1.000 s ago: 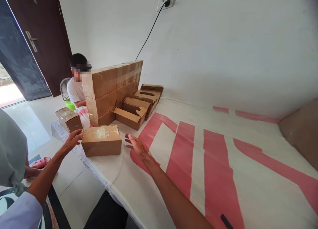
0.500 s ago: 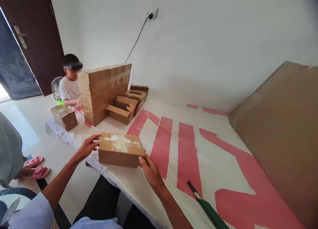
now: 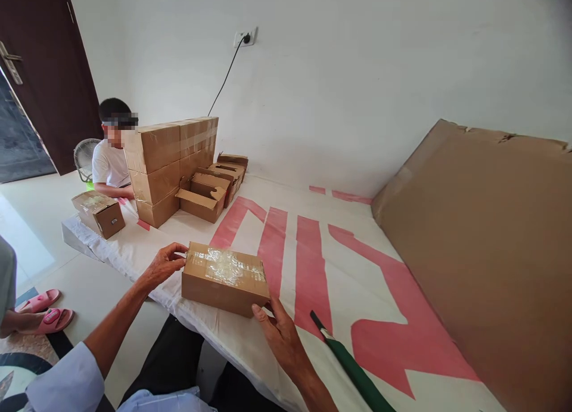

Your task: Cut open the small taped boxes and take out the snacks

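While the taped cardboard box (image 3: 224,277) sits at the near edge of the white-and-pink table (image 3: 357,269), the left hand (image 3: 163,265) pinches its left end and the right hand (image 3: 282,335) grips its near right corner, fingers curled.

Both hands (image 3: 223,301) grip a taped box (image 3: 224,278) — table (image 3: 313,263) edge.

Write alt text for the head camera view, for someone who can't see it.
Two bare hands grip a brown cardboard box sealed with clear tape on a white and pink sheet: left hand at its left end, right hand at its near right corner. Behind, a stack of taped cardboard boxes, a seated person; right, a large flat cardboard sheet.
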The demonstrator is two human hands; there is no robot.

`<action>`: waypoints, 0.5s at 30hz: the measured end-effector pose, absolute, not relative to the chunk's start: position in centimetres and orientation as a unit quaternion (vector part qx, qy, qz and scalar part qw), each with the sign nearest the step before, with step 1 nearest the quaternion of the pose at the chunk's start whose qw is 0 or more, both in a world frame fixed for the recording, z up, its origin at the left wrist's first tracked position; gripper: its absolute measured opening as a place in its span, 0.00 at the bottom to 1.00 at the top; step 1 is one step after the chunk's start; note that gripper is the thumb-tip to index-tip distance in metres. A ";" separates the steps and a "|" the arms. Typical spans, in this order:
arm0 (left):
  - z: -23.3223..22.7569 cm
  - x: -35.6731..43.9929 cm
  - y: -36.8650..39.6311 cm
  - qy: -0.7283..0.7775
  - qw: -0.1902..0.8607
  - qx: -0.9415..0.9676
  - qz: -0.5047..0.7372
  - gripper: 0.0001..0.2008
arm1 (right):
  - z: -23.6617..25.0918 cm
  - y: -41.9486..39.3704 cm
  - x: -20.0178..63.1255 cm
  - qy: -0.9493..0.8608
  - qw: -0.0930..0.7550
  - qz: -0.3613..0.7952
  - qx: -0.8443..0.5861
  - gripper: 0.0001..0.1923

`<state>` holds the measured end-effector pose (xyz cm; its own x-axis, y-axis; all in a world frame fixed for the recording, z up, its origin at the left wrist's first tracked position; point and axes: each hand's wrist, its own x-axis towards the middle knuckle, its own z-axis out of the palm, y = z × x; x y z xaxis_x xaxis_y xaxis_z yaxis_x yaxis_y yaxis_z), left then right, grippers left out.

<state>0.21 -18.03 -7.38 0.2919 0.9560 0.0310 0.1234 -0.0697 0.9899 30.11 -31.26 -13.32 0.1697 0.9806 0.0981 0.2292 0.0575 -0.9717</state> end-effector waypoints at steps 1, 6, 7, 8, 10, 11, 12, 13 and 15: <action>-7.3 0.3 -18.1 0.444 0.519 0.611 0.400 0.20 | -13.3 -31.3 30.0 -0.523 0.503 0.372 -0.579 0.36; -7.1 0.5 -18.3 0.450 0.503 0.618 0.404 0.19 | -13.2 -31.4 29.7 -0.518 0.496 0.368 -0.592 0.38; -7.0 0.7 -18.3 0.453 0.494 0.619 0.410 0.20 | -13.2 -31.4 29.7 -0.520 0.493 0.368 -0.593 0.38; -7.1 0.8 -18.4 0.457 0.481 0.620 0.418 0.20 | -13.2 -31.4 29.7 -0.521 0.491 0.366 -0.595 0.39; -7.1 1.2 -18.5 0.463 0.455 0.625 0.435 0.22 | -13.4 -31.4 29.7 -0.520 0.486 0.362 -0.602 0.39; -7.1 1.4 -18.6 0.461 0.445 0.627 0.443 0.22 | -13.4 -31.4 29.6 -0.519 0.484 0.360 -0.606 0.39; -7.1 1.6 -18.7 0.456 0.440 0.630 0.450 0.22 | -13.5 -31.4 29.6 -0.517 0.483 0.357 -0.609 0.39; -7.1 1.7 -18.7 0.448 0.439 0.632 0.456 0.22 | -13.5 -31.4 29.5 -0.516 0.484 0.355 -0.611 0.40; -7.1 1.8 -18.7 0.433 0.439 0.637 0.463 0.18 | -13.5 -31.5 29.3 -0.515 0.489 0.350 -0.611 0.40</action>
